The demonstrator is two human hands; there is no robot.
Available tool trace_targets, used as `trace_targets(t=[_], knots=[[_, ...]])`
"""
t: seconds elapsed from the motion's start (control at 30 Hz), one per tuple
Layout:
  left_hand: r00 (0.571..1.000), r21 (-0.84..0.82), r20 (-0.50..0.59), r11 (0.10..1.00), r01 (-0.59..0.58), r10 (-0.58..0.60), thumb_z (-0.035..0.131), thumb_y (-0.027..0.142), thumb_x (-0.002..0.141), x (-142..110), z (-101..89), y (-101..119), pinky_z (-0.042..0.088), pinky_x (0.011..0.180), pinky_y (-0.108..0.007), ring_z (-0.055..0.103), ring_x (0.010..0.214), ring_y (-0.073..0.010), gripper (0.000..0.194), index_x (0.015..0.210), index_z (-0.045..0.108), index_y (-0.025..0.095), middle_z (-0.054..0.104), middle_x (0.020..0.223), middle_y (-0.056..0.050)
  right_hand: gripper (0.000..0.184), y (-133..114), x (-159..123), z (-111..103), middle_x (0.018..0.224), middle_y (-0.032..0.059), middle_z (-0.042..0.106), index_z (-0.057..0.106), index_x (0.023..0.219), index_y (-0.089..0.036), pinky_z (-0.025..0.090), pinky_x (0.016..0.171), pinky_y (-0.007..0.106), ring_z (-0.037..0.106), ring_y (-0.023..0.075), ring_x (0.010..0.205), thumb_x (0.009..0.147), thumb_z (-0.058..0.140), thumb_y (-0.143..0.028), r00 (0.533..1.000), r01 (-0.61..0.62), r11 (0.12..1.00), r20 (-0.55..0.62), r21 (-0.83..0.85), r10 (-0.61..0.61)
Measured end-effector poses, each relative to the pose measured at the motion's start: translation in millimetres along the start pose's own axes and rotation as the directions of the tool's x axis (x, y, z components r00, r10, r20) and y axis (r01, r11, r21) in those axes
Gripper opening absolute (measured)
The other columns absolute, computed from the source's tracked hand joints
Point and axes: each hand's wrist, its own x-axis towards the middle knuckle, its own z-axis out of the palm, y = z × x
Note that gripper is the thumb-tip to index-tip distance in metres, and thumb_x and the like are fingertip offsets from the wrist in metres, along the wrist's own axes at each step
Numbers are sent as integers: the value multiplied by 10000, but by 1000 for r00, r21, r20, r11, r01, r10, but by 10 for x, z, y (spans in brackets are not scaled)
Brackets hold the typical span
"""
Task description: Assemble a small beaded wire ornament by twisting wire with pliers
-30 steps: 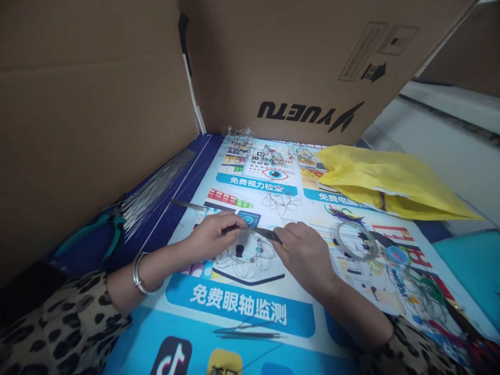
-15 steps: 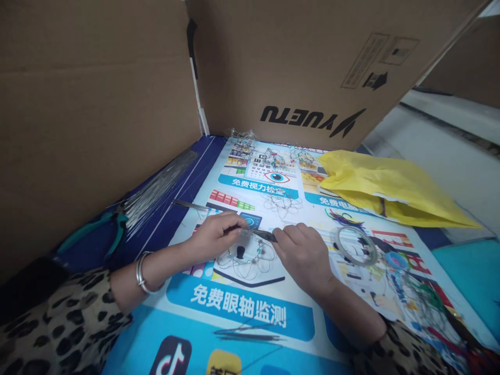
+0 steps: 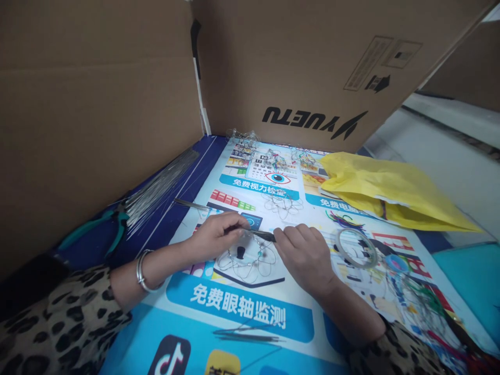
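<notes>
My left hand (image 3: 219,235) is closed in a pinch on the upper edge of a beaded wire flower (image 3: 260,263), whose thin loops and small pale and turquoise beads hang below my fingers. In my closed right hand (image 3: 304,256) are slim dark tweezers (image 3: 264,236), pointing left. Their tip meets the wire at my left fingertips; the exact contact is too small to make out. Loose dark wires (image 3: 250,336) lie on the printed sheet (image 3: 238,304) nearer to me.
Teal-handled pliers (image 3: 121,232) and a bundle of straight wires (image 3: 160,182) lie at left. Another wire flower (image 3: 283,203) sits farther back. On the right are a tape roll (image 3: 373,255), a yellow bag (image 3: 394,182) and tangled coloured threads (image 3: 425,297). Cardboard walls (image 3: 297,62) stand behind.
Both hands keep nearly the same place and hold. The tweezers and the wire flower have shifted only very slightly, and the whole view has moved a little.
</notes>
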Motion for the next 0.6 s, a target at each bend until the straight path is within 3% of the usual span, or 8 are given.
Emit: trace_targets(t=[0.3, 0.6], knots=[[1000, 5, 13, 1000, -7, 7, 463, 123, 796, -12, 0, -22, 410, 647, -221, 537, 700, -108, 129, 819, 585, 156, 593, 758, 5, 70, -19, 0, 4, 705, 18, 539, 595, 860, -178, 245, 631, 338, 388, 173, 694, 838, 530, -187, 1000, -11, 999, 20, 38, 10], [996, 57, 24, 995, -83, 81, 450, 111, 792, 0, 18, -67, 424, 697, -236, 554, 754, -116, 180, 857, 609, 165, 608, 798, -6, 129, -35, -5, 51, 697, 24, 549, 610, 775, -185, 262, 648, 318, 407, 171, 699, 848, 529, -255, 991, -124, 978, 73, 166, 113]])
